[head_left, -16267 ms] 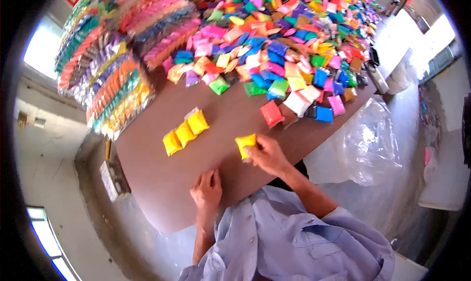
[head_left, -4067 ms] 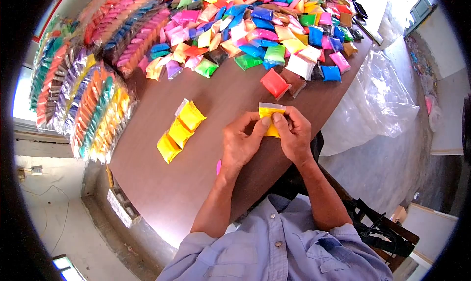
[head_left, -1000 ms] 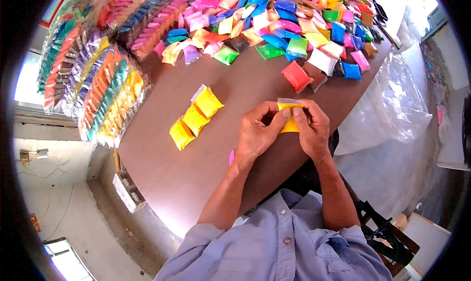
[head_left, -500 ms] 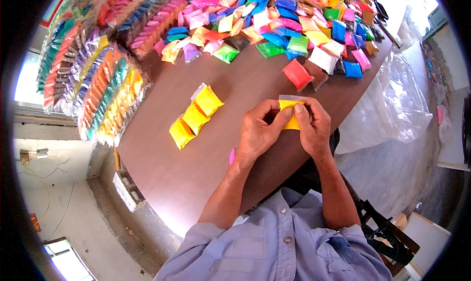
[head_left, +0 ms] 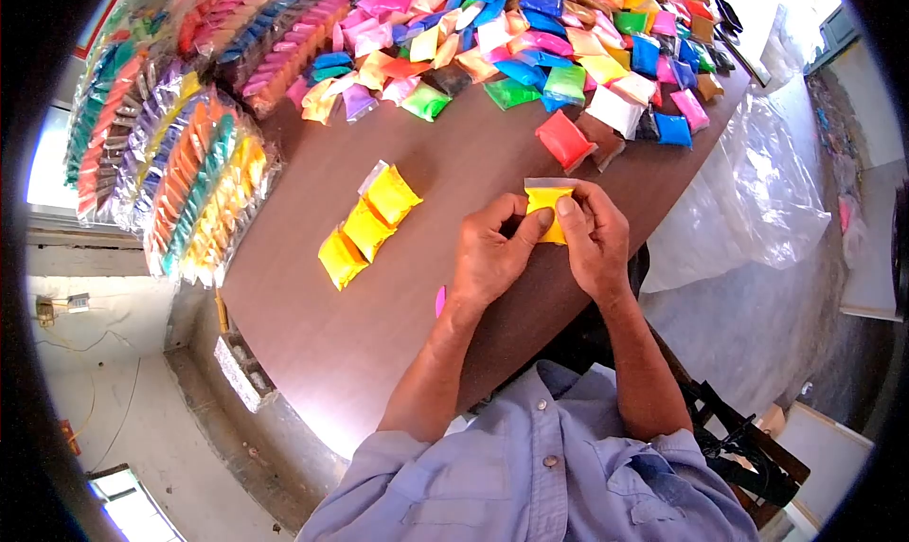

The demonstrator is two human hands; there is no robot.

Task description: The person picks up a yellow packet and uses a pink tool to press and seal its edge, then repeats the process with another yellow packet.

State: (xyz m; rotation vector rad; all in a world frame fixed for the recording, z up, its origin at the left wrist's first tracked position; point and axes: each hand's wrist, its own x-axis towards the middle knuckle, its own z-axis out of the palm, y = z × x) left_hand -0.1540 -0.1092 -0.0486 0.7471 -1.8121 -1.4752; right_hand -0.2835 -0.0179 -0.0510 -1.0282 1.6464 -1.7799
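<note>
Left hand has joined right hand — both grip one yellow packet — three others apart.

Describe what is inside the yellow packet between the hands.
Yellow filling shows inside the packet, below a clear top strip; the left hand and right hand hide the rest.

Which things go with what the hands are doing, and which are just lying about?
In the job:
The yellow packet, pinched by the left hand and right hand.
Probably the row of three yellow packets, since they look alike.

Seem to be just lying about:
The red packet.
The small pink thing.
The crumpled clear plastic.
</note>
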